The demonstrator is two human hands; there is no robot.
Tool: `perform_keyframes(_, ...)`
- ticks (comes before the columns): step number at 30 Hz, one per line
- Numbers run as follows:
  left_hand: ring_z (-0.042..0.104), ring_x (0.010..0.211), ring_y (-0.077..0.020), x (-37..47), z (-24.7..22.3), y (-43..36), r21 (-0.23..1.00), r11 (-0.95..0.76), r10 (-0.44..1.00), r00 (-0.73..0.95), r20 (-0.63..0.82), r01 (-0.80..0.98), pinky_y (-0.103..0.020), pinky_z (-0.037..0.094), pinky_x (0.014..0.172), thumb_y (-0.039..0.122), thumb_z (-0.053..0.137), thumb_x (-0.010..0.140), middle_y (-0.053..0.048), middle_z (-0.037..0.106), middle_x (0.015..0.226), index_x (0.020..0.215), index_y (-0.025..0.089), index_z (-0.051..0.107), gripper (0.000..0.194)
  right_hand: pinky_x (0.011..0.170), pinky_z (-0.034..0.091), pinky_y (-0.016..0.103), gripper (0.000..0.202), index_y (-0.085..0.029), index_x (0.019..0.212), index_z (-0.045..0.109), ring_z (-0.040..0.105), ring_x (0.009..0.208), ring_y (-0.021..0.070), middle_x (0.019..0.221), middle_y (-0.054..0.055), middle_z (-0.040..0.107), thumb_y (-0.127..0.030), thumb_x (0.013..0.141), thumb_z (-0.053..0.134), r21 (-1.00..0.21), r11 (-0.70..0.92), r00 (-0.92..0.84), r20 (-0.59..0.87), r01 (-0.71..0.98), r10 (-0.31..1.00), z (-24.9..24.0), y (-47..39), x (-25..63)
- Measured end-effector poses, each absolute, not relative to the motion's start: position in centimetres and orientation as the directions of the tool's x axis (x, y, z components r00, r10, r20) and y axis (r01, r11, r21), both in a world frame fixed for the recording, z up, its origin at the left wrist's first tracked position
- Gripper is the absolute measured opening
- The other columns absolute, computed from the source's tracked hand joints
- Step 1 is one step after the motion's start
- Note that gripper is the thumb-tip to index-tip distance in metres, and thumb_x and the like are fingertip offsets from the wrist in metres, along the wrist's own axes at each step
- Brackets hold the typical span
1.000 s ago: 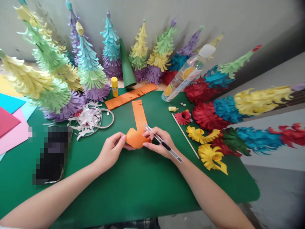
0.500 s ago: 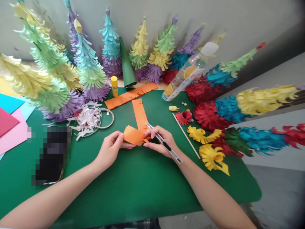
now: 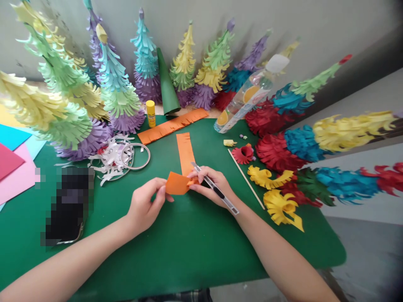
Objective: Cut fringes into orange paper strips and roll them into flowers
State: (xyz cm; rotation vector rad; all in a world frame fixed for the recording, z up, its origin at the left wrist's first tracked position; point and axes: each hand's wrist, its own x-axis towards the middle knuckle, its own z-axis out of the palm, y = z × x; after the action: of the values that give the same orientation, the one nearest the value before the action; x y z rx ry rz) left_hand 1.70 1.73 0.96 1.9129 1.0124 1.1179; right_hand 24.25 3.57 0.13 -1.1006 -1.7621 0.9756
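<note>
Between my two hands is an orange paper strip (image 3: 176, 183), its wide left end flat and its right part bunched at my right fingertips. My left hand (image 3: 147, 201) pinches the left edge of that strip. My right hand (image 3: 214, 184) is closed on the bunched part and also holds a grey utility knife (image 3: 218, 191), its tip pointing up and left. Just beyond my fingers a narrow orange piece (image 3: 185, 151) with small cuts at its far end runs away from me. Farther back lies a long fringed orange strip (image 3: 173, 126).
Fringed paper trees (image 3: 115, 84), a green cone (image 3: 168, 86), a glue stick (image 3: 150, 113) and a plastic bottle (image 3: 242, 98) line the back. A phone (image 3: 69, 205), paper scraps (image 3: 110, 159) and a ring (image 3: 147, 156) lie left. Yellow curls (image 3: 280, 206) and a stick (image 3: 246, 178) lie right.
My left hand has turned and shifted its hold on the left edge of the orange strip, whose flat end now tilts differently. The narrow orange piece beyond has shifted slightly.
</note>
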Motion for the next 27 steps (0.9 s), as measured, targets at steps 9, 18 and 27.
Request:
perform_keyframes(9, 0.071, 0.088, -0.0168, 2.3, 0.4, 1.0, 0.416, -0.864, 0.498, 0.599, 0.627, 0.283, -0.026, 0.059, 0.076, 0.014, 0.041, 0.096, -0.013, 0.073, 0.098, 0.102, 0.012, 0.054, 0.015, 0.069, 0.055, 0.028, 0.027, -0.023, 0.072, 0.042, 0.069, 0.079, 0.0166, 0.09, 0.006, 0.072, -0.018, 0.078, 0.067, -0.85, 0.402, -0.363, 0.276, 0.341, 0.89, -0.5, 3.6, 24.8)
perform_keyframes(18, 0.066, 0.106, -0.0241, 2.1, 0.1, 1.0, 0.437, -0.845, 0.517, 0.677, 0.524, 0.307, -0.035, 0.058, 0.088, 0.018, 0.046, 0.091, -0.018, 0.067, 0.114, 0.114, 0.009, 0.053, 0.026, 0.084, 0.056, 0.035, 0.021, -0.023, 0.077, 0.043, 0.07, 0.093, 0.0187, 0.103, 0.007, 0.07, -0.011, 0.078, 0.06, -0.887, 0.316, -0.349, 0.194, 0.337, 0.917, -0.9, 3.5, 24.9)
perform_keyframes(27, 0.068, 0.098, -0.0202, 2.1, -0.9, 1.5, 0.295, -0.864, 0.503, 0.691, 0.519, 0.408, -0.034, 0.059, 0.086, 0.012, 0.042, 0.094, -0.011, 0.07, 0.108, 0.106, 0.012, 0.061, 0.022, 0.07, 0.056, 0.031, 0.027, -0.022, 0.084, 0.053, 0.068, 0.073, 0.0155, 0.091, 0.006, 0.069, -0.048, 0.085, 0.06, -0.974, 0.117, -0.102, 0.098, 0.195, 0.99, -0.3, 3.8, 24.8)
